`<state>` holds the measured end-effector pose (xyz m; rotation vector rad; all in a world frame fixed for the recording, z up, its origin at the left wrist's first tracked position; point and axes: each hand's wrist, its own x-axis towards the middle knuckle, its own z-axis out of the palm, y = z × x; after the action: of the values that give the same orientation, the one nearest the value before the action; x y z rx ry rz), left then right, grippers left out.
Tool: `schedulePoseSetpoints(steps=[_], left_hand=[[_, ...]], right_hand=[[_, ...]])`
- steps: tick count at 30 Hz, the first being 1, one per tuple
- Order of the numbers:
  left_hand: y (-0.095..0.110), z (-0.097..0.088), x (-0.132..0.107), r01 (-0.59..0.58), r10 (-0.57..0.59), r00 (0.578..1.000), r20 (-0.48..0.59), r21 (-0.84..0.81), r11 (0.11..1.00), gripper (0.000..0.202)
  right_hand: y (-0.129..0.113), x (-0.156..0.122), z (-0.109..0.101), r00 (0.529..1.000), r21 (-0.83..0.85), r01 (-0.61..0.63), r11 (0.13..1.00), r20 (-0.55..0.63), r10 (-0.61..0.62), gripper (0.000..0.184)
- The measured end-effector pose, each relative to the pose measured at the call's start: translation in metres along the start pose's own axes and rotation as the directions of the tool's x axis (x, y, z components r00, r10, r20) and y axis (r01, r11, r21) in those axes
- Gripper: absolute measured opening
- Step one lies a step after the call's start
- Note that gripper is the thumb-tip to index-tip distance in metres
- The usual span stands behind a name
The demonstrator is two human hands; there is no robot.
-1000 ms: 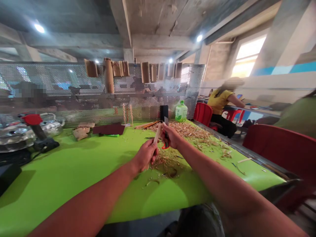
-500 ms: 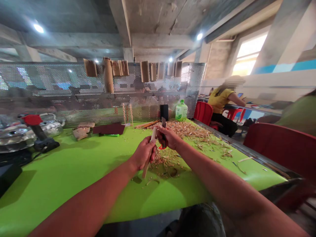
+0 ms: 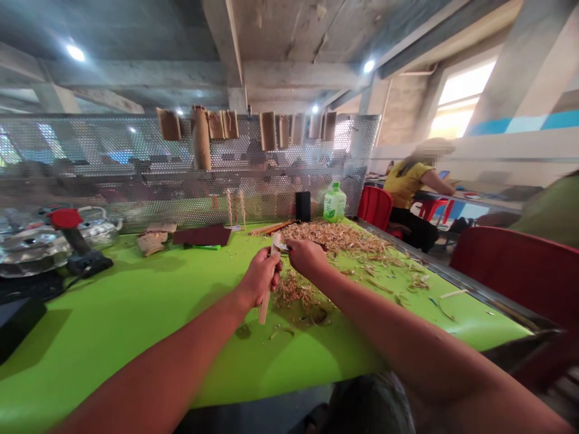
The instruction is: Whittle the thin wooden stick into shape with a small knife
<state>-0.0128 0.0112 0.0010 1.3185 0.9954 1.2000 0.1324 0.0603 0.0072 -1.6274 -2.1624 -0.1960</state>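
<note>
My left hand point(image 3: 261, 276) is closed around a pale wooden strip point(image 3: 264, 310), held at a steep slant over the green table. The strip's lower end sticks out below my fist and its upper end above my thumb. My right hand point(image 3: 307, 258) grips a knife point(image 3: 281, 246), whose blade reaches left to the upper part of the strip. Most of the knife's handle is hidden by my fingers; a bit of red shows near them. Beneath my hands lies a small heap of wood shavings point(image 3: 296, 292).
A larger shavings pile point(image 3: 337, 236) spreads behind, near a green bottle point(image 3: 334, 204) and a black box point(image 3: 303, 206). At left stand metal kettles point(image 3: 31, 250) and a red-and-black tool point(image 3: 75, 241). A dark red sheet point(image 3: 201, 235) lies farther back. A person point(image 3: 409, 181) sits at right.
The knife has turned from pointing upward to lying across the strip's upper part. My right hand has rolled over with it. My left hand and the strip have shifted slightly left, the strip more upright.
</note>
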Motion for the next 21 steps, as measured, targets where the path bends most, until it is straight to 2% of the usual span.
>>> schedulePoseSetpoints(steps=[7, 14, 18, 20, 21], left_hand=[[0.003, 0.007, -0.006, -0.017, 0.023, 0.998, -0.051, 0.102, 0.995, 0.014], [0.011, 0.016, -0.008, 0.009, -0.004, 0.997, -0.078, 0.071, 0.997, 0.017], [0.013, 0.019, -0.015, 0.038, -0.032, 0.996, -0.089, 0.071, 0.997, 0.019], [0.012, 0.026, -0.027, 0.032, -0.030, 0.999, -0.018, 0.098, 0.995, 0.017], [0.010, 0.031, -0.035, 0.024, -0.030, 0.998, 0.056, 0.113, 0.993, 0.017]], right_hand=[[0.000, 0.004, -0.002, 0.998, -0.102, -0.018, 0.995, 0.053, 0.023, 0.031], [0.005, 0.011, -0.001, 1.000, -0.131, -0.005, 0.991, -0.001, 0.004, 0.031], [0.012, 0.020, 0.004, 0.999, -0.076, 0.012, 0.997, -0.032, -0.014, 0.031], [0.030, 0.027, 0.003, 0.994, -0.023, -0.112, 0.993, -0.018, 0.112, 0.031], [0.045, 0.031, 0.002, 0.974, 0.001, -0.227, 0.974, -0.007, 0.227, 0.032]])
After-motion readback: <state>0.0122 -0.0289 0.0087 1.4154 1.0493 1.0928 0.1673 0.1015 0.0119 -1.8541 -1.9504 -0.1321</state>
